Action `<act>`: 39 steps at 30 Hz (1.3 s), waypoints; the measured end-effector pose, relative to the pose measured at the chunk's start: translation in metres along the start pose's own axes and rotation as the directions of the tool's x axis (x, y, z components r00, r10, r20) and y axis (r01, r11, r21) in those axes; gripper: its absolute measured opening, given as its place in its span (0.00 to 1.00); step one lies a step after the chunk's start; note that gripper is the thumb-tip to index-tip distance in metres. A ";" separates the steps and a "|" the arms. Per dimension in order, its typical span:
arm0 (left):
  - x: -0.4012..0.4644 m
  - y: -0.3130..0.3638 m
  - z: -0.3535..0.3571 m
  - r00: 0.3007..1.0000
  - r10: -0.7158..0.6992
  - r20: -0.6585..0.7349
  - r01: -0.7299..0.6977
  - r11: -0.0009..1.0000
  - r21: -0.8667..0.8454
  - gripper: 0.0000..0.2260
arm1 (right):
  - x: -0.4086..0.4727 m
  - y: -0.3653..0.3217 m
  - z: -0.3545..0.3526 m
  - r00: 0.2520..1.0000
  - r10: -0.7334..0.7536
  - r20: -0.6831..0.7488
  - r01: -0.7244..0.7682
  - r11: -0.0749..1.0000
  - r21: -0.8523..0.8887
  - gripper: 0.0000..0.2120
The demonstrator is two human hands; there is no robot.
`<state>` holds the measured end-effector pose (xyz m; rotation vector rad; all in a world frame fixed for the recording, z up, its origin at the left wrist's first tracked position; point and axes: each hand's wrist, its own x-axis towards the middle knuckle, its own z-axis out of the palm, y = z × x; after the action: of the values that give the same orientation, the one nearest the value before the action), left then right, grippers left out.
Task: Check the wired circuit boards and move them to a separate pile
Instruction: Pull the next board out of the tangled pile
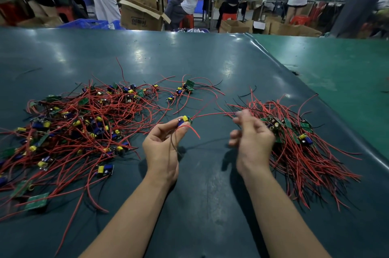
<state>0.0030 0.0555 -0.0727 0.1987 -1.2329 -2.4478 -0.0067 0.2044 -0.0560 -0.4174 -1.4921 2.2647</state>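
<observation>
My left hand (163, 146) pinches a small wired circuit board (184, 120) with yellow and blue parts, held above the dark green table (189, 58). Its red wires trail right and down. My right hand (250, 135) hovers to the right of it, blurred, fingers loosely curled, beside a red wire that runs from the board; whether it holds the wire I cannot tell. A large tangled pile of wired boards (80, 123) lies to the left. A second, tidier pile (299, 142) lies on the right, just behind my right hand.
A few stray boards (185, 88) lie at the back between the piles. The table's dark mat ends at a diagonal edge (315, 93) on the right. Beyond the far edge stand cardboard boxes (141, 16), blue crates, red stools and several people.
</observation>
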 end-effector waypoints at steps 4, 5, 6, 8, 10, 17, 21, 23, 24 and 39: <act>-0.006 0.000 0.001 0.997 0.033 0.071 -0.041 0.991 0.125 0.09 | -0.024 0.013 0.019 0.892 0.218 0.395 -0.143 0.967 -0.209 0.06; -0.007 0.000 0.002 0.994 0.041 0.102 -0.059 0.983 0.172 0.09 | -0.026 0.014 0.020 0.880 0.213 0.425 -0.141 0.971 -0.196 0.07; -0.008 0.000 0.002 0.991 0.045 0.128 -0.071 0.976 0.205 0.09 | -0.026 0.014 0.020 0.883 0.198 0.425 -0.135 0.976 -0.173 0.08; -0.009 0.000 0.003 0.985 0.043 0.169 -0.082 0.970 0.229 0.09 | -0.023 0.014 0.017 0.902 0.177 0.394 -0.128 0.981 -0.148 0.09; -0.010 0.000 0.003 0.977 0.033 0.213 -0.085 0.968 0.238 0.09 | -0.022 0.014 0.015 0.910 0.186 0.371 -0.145 0.980 -0.136 0.08; -0.010 0.001 0.002 0.986 0.010 0.165 -0.044 0.978 0.205 0.09 | -0.006 0.004 0.009 0.988 0.084 0.127 -0.079 0.996 -0.046 0.10; -0.009 0.004 0.004 0.992 -0.022 0.122 0.004 0.989 0.147 0.10 | 0.007 -0.002 0.000 0.999 0.021 -0.045 -0.017 0.997 0.075 0.11; -0.007 0.007 0.004 0.995 -0.059 0.079 0.056 0.998 0.040 0.09 | 0.010 -0.002 -0.003 0.993 0.023 -0.113 -0.009 0.992 0.122 0.11; -0.005 0.009 0.004 0.995 -0.086 0.050 0.088 0.995 -0.043 0.09 | 0.012 -0.003 -0.004 0.988 0.031 -0.148 -0.009 0.989 0.148 0.11; -0.001 0.047 0.018 0.938 -0.222 0.266 0.175 0.967 0.186 0.11 | -0.017 0.000 0.006 0.797 0.221 0.561 -0.175 0.975 -0.136 0.08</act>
<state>0.0117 0.0440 -0.0244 0.0124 -1.6070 -2.6189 0.0052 0.1916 -0.0535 0.1263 -1.8989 2.6578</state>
